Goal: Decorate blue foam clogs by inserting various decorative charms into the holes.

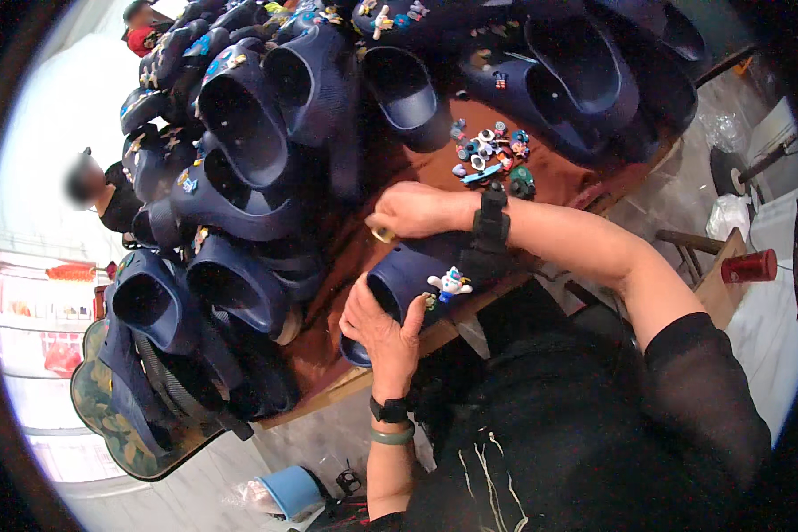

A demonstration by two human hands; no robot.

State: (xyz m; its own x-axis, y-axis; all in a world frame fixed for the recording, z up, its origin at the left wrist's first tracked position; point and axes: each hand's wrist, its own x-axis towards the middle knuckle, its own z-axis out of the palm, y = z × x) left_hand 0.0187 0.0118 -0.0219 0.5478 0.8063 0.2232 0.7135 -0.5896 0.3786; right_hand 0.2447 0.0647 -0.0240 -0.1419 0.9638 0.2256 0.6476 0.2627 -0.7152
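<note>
Dark blue clog (417, 279) sits at the near edge of the brown table (346, 257), right btwn both hands, opening facing left. Left hand (383, 332) is wrapped around the clog's heel end from below, fingers curled on its rim, gripping it. Right hand (412, 211) lies on top of the clog's far side, fingers closed into a pinch on a small round yellowish piece (383, 234), held just above the clog opening. A white figure charm (450, 284) is already stuck on the clog's upper, w/ a smaller charm beside it. Pile of loose charms (492, 155) lies on the table beyond the right wrist, near but apart. Heaps of more blue clogs (239, 133) crowd the table's left & far side
</note>
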